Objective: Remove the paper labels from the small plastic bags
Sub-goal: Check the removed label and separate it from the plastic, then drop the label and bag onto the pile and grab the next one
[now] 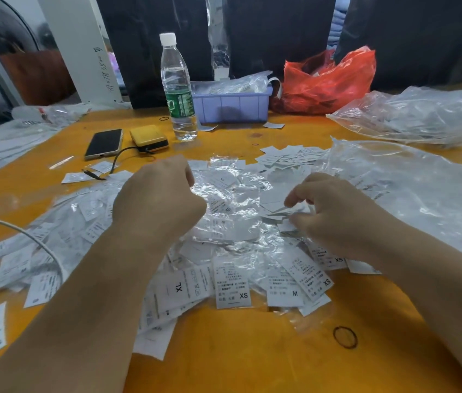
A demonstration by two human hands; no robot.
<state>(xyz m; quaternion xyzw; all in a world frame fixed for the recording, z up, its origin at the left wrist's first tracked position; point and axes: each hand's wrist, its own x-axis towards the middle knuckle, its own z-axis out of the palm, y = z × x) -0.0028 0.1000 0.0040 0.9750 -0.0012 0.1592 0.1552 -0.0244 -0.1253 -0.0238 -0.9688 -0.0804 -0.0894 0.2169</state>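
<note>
Labels (232,290): loose white size tags heaped mid-counter, mixed with small clear bags (224,194).
Right hand (334,214): fingers curled, pinching a few labels above the heap.
Left hand (159,199): closed fist over the bags; contents cannot be told.
Counter (238,350): orange; bottle (177,89), phone (104,143) behind.

On the orange worktop (238,358) stand a water bottle (178,89) and blue bin (231,104); a phone (104,144), yellow charger (149,137) and red bag (329,80) lie nearby.
</note>
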